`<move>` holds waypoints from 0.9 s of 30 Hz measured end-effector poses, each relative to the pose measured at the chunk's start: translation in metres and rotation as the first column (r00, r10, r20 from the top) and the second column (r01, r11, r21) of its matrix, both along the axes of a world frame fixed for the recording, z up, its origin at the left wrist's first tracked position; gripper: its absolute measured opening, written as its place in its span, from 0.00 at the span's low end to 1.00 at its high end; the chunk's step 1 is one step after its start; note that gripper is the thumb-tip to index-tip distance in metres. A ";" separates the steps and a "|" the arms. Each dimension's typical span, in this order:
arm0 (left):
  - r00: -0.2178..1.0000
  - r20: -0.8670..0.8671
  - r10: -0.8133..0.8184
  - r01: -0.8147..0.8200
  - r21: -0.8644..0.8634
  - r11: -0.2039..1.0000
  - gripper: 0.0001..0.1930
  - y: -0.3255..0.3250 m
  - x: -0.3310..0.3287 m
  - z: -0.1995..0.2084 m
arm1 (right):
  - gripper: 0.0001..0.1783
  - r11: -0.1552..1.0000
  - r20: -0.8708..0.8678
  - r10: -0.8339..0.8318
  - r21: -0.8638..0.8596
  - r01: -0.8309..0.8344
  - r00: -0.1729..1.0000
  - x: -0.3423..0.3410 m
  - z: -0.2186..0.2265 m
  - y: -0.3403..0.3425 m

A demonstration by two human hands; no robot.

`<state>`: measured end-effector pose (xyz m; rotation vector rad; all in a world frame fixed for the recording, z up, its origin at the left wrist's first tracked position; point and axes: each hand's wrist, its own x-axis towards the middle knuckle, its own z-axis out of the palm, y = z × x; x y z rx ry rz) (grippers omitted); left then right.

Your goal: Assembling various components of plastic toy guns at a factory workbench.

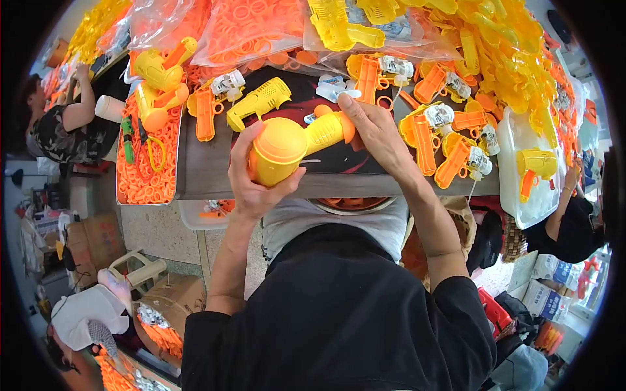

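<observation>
Spotting orange rings (151,186) heaped in the left-hand tray (147,203), a yellow-and-orange piece (536,161) in the white bin (512,146). Now gripping the yellow toy (280,153) between both hands over the table edge (215,188) — wrapping its bulky end with a curled left hand (251,192), meeting its narrow end with the right hand (381,130). Can't tell how far closed that right one is — seen without its hidden fingertips.

Tabletop (207,171): we find free room left of our left hand (251,189).
Orange toy guns (454,163): block us right of our right hand (378,130).
Bags (254,39): bar us beyond both.
</observation>
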<state>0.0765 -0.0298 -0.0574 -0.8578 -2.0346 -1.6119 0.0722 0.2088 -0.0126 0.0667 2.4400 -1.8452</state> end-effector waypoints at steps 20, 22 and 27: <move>0.772 0.568 -0.285 0.105 0.329 0.939 0.43 0.016 0.013 0.028 | 0.15 0.979 -0.402 0.194 0.022 -0.202 0.895 0.005 -0.010 0.010; 0.698 0.614 -0.369 0.124 0.404 0.906 0.43 0.016 0.016 0.025 | 0.15 0.896 -0.239 0.206 -0.344 -0.281 0.949 0.002 -0.001 0.004; 0.751 0.607 -0.260 0.094 0.292 0.952 0.43 0.027 0.025 0.031 | 0.26 0.511 0.087 0.373 -0.850 -0.126 0.924 -0.009 0.000 -0.007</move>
